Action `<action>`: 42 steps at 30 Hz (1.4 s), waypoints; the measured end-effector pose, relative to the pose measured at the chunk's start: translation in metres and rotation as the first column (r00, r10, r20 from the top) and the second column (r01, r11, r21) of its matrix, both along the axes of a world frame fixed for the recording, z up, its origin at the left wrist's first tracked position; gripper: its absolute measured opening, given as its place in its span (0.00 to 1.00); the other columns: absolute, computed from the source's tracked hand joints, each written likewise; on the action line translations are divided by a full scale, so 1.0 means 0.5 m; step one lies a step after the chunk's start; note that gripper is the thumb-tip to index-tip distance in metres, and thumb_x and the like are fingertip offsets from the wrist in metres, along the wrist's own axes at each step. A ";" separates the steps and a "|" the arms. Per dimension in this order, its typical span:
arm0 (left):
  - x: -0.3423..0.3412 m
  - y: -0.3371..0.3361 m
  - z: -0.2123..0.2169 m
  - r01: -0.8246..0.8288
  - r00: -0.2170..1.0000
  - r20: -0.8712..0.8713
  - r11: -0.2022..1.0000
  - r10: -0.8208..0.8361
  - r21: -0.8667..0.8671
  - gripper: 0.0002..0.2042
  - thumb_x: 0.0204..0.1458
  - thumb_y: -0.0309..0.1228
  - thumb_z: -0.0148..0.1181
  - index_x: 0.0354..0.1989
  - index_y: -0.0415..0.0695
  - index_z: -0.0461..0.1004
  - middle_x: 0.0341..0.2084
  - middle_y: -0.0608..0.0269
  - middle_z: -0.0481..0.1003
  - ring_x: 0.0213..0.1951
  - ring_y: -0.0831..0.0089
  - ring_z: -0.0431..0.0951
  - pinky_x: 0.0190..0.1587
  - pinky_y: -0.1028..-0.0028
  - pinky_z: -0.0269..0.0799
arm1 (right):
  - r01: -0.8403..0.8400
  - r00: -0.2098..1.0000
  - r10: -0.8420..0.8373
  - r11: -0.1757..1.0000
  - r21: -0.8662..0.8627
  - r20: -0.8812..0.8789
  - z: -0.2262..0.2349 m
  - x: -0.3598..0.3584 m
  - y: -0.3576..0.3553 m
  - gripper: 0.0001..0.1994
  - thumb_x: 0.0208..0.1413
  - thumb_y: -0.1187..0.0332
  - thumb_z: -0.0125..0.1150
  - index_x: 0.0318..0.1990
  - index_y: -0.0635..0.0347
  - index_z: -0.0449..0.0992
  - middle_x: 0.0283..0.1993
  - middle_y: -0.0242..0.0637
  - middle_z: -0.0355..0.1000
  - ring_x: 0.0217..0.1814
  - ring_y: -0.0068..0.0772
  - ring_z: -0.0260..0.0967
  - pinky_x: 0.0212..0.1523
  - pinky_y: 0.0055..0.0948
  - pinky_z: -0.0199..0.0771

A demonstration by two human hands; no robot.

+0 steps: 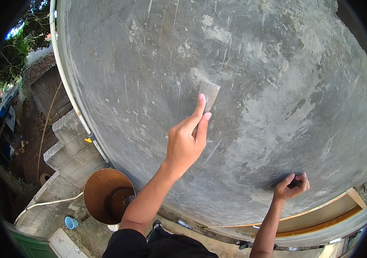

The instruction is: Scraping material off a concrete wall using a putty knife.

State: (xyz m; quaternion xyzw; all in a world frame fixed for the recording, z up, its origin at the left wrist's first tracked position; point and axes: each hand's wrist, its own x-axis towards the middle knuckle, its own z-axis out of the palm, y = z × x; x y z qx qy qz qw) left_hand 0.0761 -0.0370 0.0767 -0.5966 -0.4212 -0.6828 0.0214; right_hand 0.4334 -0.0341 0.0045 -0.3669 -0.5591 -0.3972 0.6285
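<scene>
Against the grey plastered wall (149, 86), my left hand (185, 139) grips a flat, grey scraper (210, 92) between fingers and thumb. Its broad end is raised at the wall's middle, just below a pale scuffed patch; the lower part is hidden by my fingers. My right hand (293, 187) is lower and to the right, close to the wall. Its fingers curl loosely with a gap to the thumb, and nothing shows in them. A dark shadow falls beside that hand.
A white pipe (69, 92) with a yellow-handled tap (88, 140) runs down the wall's left edge. Below it stand a rusty brown drum (92, 189) and concrete block steps (78, 157). A small blue basket (71, 222) is on the ground. A wood-framed opening (325, 217) lies lower right.
</scene>
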 end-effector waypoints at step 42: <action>-0.060 0.009 -0.024 -0.107 0.993 -0.049 0.994 0.106 -0.009 0.21 0.60 0.27 0.61 0.63 0.44 0.73 0.27 0.52 0.81 0.16 0.84 0.59 0.18 0.77 0.58 | -0.026 0.999 0.027 0.999 0.042 -0.019 -0.011 0.000 0.009 0.11 0.59 0.76 0.56 0.49 0.66 0.73 0.33 0.34 0.65 0.35 0.32 0.55 0.38 0.32 0.56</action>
